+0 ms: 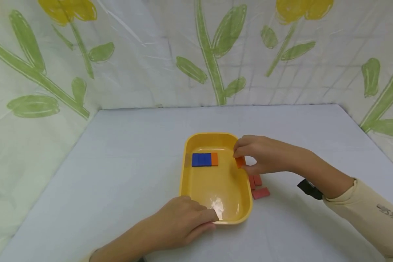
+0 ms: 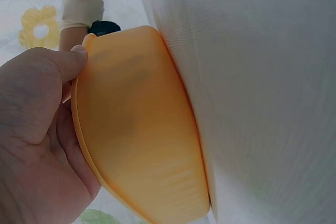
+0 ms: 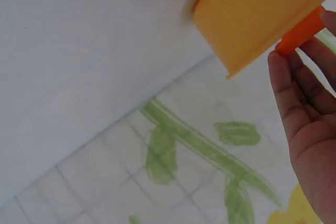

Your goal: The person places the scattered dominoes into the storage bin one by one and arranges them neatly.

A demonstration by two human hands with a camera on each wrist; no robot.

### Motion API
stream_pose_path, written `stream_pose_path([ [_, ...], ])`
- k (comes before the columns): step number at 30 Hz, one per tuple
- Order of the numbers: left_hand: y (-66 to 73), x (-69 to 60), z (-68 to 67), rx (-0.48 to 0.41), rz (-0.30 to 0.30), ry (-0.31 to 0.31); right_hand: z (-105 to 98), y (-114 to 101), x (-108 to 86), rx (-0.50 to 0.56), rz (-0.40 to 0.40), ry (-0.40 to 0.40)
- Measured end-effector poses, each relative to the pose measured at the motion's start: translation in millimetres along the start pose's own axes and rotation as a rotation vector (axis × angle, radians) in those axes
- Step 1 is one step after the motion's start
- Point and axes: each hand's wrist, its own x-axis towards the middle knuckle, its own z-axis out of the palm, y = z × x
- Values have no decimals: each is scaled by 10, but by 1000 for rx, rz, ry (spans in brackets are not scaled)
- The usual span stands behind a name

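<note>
The right hand (image 1: 260,154) pinches a small orange block (image 1: 240,162), with the thumb at one end and the fingertips at the other. The block's long side goes mostly away from the body, with the far end leaning a bit to the left. It is by the right side of the yellow tray (image 1: 226,193), up at the rim. I can't tell if it touches the tray.

Just past the thumb, toward the body, some red blocks (image 1: 261,193) lie outside the tray.

To the left of the right fingers, over a bare bit of tray floor, blue blocks (image 1: 201,160) lie flat in a row. An orange end piece (image 1: 214,159) touches them, on the side facing those fingers. Its long side points away from the body too, so the held block looks almost lined up with it, maybe needing just a small turn. The right hand is nearer to this row.

Farthest off, the left hand (image 1: 186,222) grips the tray's near rim, its thumb on the outside.
</note>
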Motion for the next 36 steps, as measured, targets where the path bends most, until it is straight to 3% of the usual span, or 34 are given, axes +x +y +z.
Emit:
stream_pose_path([
  [12, 0, -7, -2, 14, 15, 18, 119, 90, 438, 4, 10, -164],
  [20, 2, -4, 2, 11, 8, 14, 217, 147, 632, -29, 81, -276],
  [31, 2, 1, 5, -18, -8, -14, 308, 193, 718, 67, 185, -282],
  [36, -6, 1, 4, -12, 2, -5, 317, 192, 742, 63, 191, -300],
])
